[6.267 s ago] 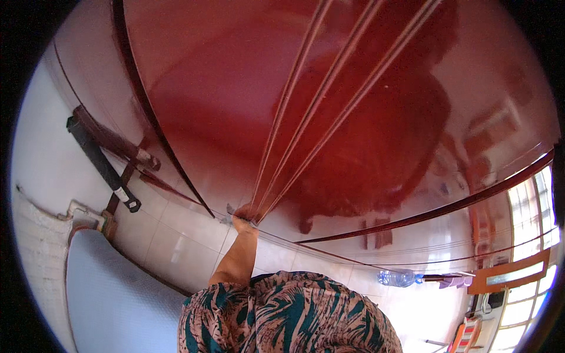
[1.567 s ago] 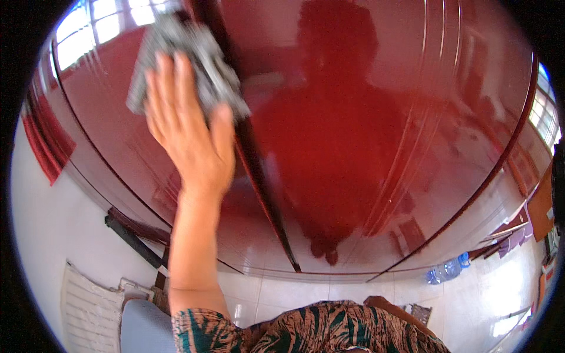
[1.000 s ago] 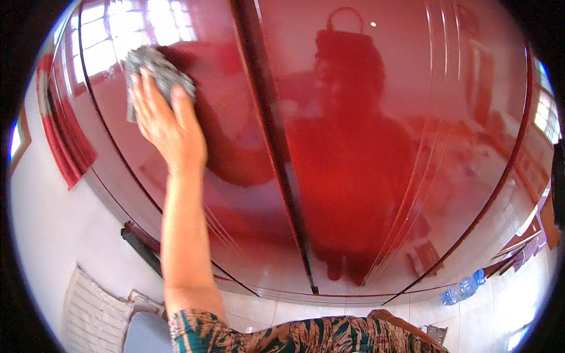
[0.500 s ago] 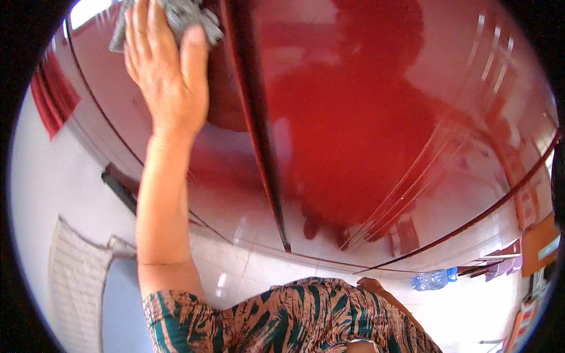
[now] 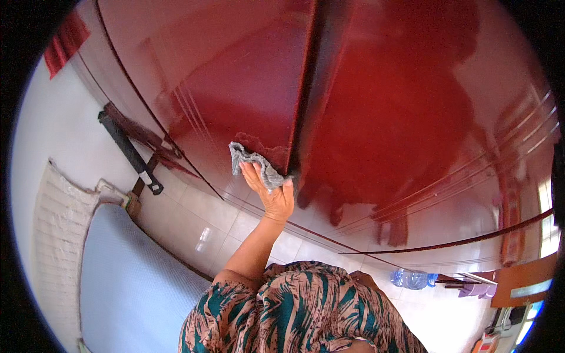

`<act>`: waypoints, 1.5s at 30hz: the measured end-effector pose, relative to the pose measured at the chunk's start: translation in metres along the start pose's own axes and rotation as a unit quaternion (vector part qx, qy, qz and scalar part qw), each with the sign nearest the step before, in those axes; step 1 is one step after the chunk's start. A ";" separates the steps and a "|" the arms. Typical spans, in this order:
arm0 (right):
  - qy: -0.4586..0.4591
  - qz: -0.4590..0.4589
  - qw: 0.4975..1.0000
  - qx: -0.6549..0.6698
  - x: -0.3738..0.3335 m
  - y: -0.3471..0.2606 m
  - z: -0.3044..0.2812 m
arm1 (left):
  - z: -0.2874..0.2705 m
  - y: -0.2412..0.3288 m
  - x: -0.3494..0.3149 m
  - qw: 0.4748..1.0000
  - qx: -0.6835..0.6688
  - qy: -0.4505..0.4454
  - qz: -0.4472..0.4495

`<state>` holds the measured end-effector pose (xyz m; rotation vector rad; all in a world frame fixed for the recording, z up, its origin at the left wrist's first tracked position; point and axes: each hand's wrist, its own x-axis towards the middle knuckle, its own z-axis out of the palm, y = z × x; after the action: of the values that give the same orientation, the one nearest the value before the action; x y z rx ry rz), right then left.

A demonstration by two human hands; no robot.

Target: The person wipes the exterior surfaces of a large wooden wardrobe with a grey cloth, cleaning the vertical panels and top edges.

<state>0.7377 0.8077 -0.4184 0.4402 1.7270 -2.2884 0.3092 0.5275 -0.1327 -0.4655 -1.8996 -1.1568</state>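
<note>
My left hand (image 5: pixel 275 197) presses a crumpled grey cloth (image 5: pixel 259 166) against the glossy dark-red front of a cabinet (image 5: pixel 400 129). The cloth is bunched under the fingers, and its right end touches the lower part of a dark upright strip (image 5: pixel 305 82) that divides two panels. Just above the cloth, its rippled outline is mirrored in the shiny surface. Only a bit of my right arm or hand (image 5: pixel 365 279) shows beside my patterned top; its fingers cannot be made out.
A bed or mattress with a light-blue cover (image 5: pixel 126 276) stands at lower left, beside a pale ribbed cloth (image 5: pixel 56 235). A black bar-shaped object (image 5: pixel 126 144) leans near the white wall. At right, a large clear-blue plastic bottle (image 5: pixel 412 279) lies on the tiled floor.
My left hand has come down with the cloth from high on the left panel to low beside the dark strip. The view has shifted, showing more of the bed.
</note>
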 end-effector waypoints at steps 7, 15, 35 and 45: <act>0.007 0.108 0.975 -0.192 -0.032 0.013 -0.026 | 0.004 -0.002 0.007 0.880 -0.103 0.081 -0.457; 0.038 0.076 0.889 -0.450 -0.047 -0.009 0.014 | 0.005 -0.120 -0.042 0.658 -0.376 0.157 -0.633; 0.080 0.083 0.776 -0.619 -0.177 0.121 0.000 | 0.050 -0.104 -0.157 0.316 -0.474 0.057 -0.820; 0.053 0.034 0.838 -0.541 -0.070 -0.015 0.053 | -0.046 0.011 0.017 0.411 -0.558 -0.049 -0.719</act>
<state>0.7919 0.7612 -0.3646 0.3479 2.6064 -0.9191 0.3284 0.4914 -0.1033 0.8304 -0.8192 -3.5649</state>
